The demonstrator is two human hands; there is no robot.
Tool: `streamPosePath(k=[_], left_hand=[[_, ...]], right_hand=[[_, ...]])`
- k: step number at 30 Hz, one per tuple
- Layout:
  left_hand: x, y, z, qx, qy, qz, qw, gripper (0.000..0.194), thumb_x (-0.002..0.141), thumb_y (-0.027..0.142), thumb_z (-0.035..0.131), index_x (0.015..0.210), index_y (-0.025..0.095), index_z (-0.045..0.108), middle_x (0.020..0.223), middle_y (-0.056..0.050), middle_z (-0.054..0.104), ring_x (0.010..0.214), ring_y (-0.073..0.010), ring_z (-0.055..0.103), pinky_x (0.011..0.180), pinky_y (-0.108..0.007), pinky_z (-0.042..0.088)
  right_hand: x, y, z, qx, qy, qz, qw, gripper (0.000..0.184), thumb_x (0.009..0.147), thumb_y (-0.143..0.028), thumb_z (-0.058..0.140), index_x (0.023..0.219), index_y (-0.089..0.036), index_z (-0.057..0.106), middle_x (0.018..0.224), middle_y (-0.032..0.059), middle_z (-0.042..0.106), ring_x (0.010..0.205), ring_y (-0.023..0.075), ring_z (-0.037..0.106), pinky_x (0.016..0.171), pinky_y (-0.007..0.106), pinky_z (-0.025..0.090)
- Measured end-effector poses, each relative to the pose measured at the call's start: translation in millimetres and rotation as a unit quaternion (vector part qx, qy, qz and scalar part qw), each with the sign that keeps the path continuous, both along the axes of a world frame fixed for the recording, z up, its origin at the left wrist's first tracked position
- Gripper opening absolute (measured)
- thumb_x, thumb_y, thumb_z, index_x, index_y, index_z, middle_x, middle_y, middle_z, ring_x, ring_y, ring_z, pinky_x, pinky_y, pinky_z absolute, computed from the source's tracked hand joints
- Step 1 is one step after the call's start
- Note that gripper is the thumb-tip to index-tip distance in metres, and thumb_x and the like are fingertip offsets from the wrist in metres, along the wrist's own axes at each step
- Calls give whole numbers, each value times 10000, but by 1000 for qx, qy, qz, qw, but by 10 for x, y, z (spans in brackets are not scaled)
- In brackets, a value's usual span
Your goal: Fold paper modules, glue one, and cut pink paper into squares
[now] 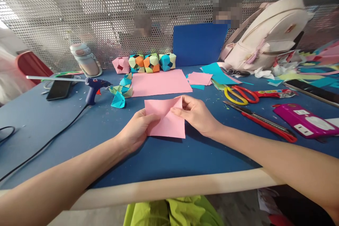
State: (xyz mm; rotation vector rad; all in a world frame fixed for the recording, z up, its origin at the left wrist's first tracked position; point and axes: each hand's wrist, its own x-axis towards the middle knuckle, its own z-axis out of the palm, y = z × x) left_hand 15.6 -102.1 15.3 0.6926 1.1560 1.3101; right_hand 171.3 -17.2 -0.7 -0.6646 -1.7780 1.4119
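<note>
A square of pink paper (168,127) with a faint crease is held up just above the blue table, near its front edge. My left hand (140,125) grips its left side, thumb on top and fingers hidden beneath. At the upper right, my right hand (197,113) pinches the same paper between thumb and fingers. Behind it lies a larger pink sheet (162,83). Folded blue and yellow-green paper pieces (119,97) sit to the left of that sheet.
Folded paper balls (151,63) line the back. A glue gun (93,90) with its cord stands left, near a phone (59,87) and bottle (86,60). Right are scissors (242,95), a cutter (259,119), a purple power strip (304,119) and a backpack (270,39).
</note>
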Motion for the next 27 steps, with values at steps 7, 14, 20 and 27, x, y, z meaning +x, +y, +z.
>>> streamPosePath(k=[7,14,20,27], left_hand=[[-57,14,13,25,20,-37,999,386,636,196,767,1010,132,701,954,-109,740,828,-237,692,733,-319,532],[-144,31,41,36,33,-72,996,321,660,245,783,959,140,728,959,-106,741,815,-228,694,742,-304,528],[-74,36,-27,17,-7,-22,1000,284,668,208,747,937,126,713,894,-106,741,741,-210,697,677,-288,549],[-49,42,-66,-2,-53,0,999,221,702,113,680,921,113,710,837,-100,740,735,-213,699,714,-315,572]], right_hand=[[-14,-35,7,-108,-1,31,994,292,665,-407,762,801,-170,657,835,41,679,747,174,602,674,322,489],[4,-56,88,-204,73,62,974,242,622,-331,799,755,-177,669,850,41,694,786,181,628,811,374,496],[-21,-66,66,-217,77,70,971,289,597,-333,806,804,-178,676,877,45,700,815,194,628,821,370,488],[-23,-83,-2,-153,24,44,987,267,677,-354,745,851,-164,675,850,41,688,815,181,605,742,321,464]])
